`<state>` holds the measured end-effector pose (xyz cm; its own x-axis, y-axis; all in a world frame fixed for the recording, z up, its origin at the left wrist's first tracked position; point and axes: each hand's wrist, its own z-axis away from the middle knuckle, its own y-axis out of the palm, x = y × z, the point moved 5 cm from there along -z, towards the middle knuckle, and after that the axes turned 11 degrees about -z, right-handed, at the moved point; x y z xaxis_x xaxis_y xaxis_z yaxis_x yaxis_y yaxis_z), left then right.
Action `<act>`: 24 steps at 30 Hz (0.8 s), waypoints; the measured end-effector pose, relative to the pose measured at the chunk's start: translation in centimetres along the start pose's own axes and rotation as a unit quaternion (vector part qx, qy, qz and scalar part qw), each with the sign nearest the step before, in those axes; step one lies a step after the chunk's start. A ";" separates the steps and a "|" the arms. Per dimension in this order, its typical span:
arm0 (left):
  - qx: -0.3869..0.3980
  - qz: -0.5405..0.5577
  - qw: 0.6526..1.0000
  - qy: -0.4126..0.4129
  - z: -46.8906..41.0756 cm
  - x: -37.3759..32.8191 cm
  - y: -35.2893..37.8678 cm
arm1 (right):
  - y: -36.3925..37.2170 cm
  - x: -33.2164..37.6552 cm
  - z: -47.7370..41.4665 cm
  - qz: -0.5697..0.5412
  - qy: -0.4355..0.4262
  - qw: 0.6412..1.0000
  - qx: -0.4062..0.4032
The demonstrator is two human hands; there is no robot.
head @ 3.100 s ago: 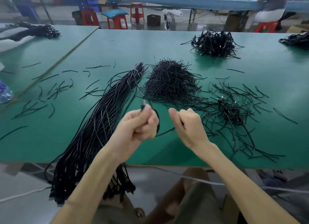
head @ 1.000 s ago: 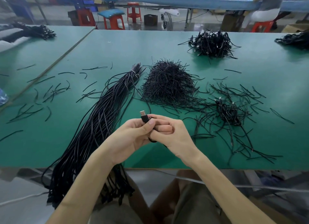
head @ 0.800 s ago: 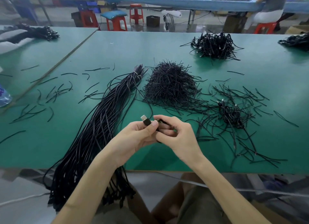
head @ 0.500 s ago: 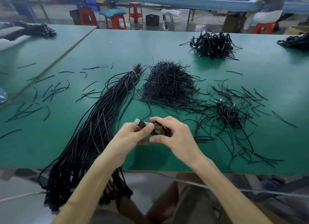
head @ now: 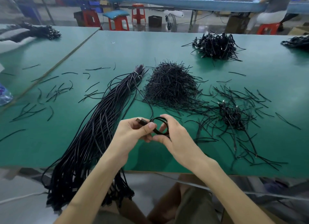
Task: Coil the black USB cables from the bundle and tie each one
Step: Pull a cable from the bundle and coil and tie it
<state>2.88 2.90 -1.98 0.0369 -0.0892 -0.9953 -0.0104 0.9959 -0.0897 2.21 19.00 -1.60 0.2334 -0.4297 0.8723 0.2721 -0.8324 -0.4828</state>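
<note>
Above the near bench edge: the left hand (head: 133,132) pinches the black metal-tipped USB plug (head: 141,121) between thumb and forefinger. The right hand (head: 173,140) curls round a small coil of thin black USB cable (head: 161,126), thumb beneath and fingers over. Both hands are clamped on this one cable, held clear of the green-topped bench (head: 50,140).
Step in hand: probably finishing the coil before tying. Keep the loops equal and flat, pinch where they cross, and leave the plug outside the ring so a tie can wrap the middle.
Left of the hands: the long bundle of black cables (head: 93,132) lies slantwise, bound at its far end, with its near ends hanging over the edge.
Right, mid-bench: a small heap of coiled black cables (head: 234,116) sits among scattered ties.
Centre, further: a mound of short black wire ties (head: 170,86) lies within reach.
Far bench: another pile of coiled black cables (head: 215,46) lies well apart.
</note>
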 end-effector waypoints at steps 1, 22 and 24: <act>0.000 -0.006 1.000 0.002 -0.1 -0.1 0.0 | 0.0 -0.3 0.0 0.008 0.012 1.000 0.009; 0.181 -0.515 0.835 0.064 -0.9 -0.2 1.7 | 0.2 0.6 0.3 0.328 -0.081 0.939 0.064; 0.167 -0.506 0.842 0.079 -1.0 0.0 1.3 | 0.2 0.6 0.2 0.310 -0.090 0.945 0.060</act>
<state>1.91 4.23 -2.12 -0.2754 -0.8699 -0.4092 0.2285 0.3542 -0.9068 2.57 18.57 -1.18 0.5343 -0.7463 0.3969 0.1315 -0.3904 -0.9112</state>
